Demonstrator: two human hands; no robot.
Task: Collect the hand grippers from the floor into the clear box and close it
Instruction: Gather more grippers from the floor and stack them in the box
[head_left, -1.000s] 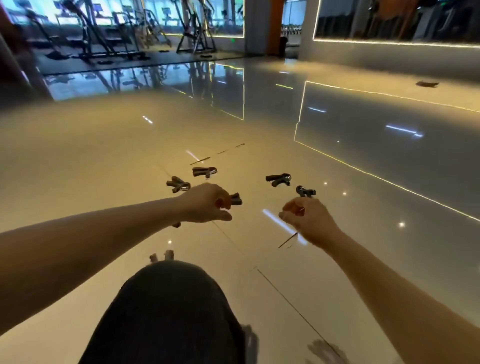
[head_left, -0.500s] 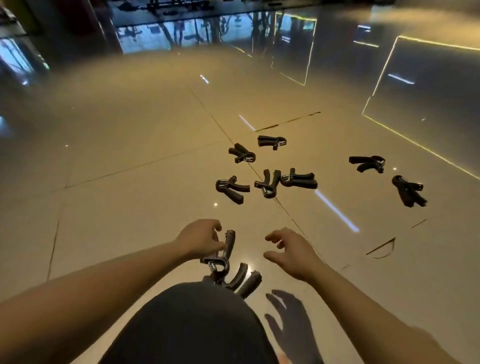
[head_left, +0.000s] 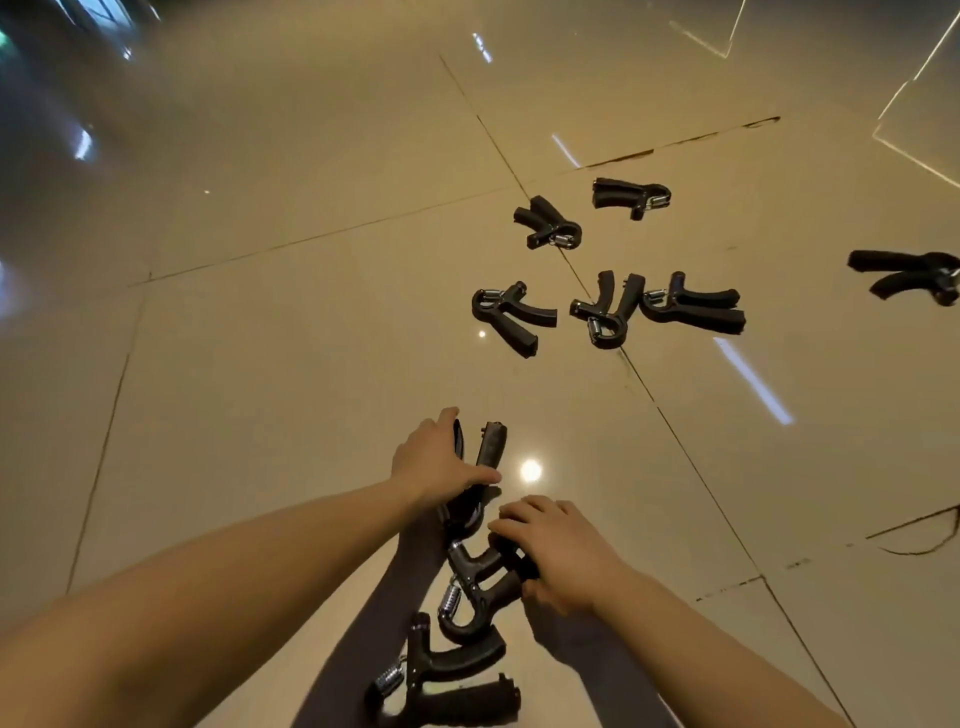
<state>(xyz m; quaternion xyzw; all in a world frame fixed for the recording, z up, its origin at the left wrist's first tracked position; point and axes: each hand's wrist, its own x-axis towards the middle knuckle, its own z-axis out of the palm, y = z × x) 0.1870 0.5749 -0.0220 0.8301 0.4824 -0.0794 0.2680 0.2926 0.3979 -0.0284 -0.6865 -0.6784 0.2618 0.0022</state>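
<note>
Several black hand grippers lie on the glossy tiled floor. My left hand holds one hand gripper by its handles, low and close to me. My right hand grips the handle of a second hand gripper just below it. Two more hand grippers lie nearest me at the bottom. Farther out lie a single hand gripper, a touching pair, two more behind, and one at the right edge. The clear box is out of view.
Beige floor tiles with dark joints stretch all around, with bright light reflections. A dark scuff mark sits on the tile at the right. My arms cast shadows on the floor near the bottom.
My view has tilted further down and closer to the floor. My right hand has come down from open air onto a hand gripper; my left hand still holds its own.
</note>
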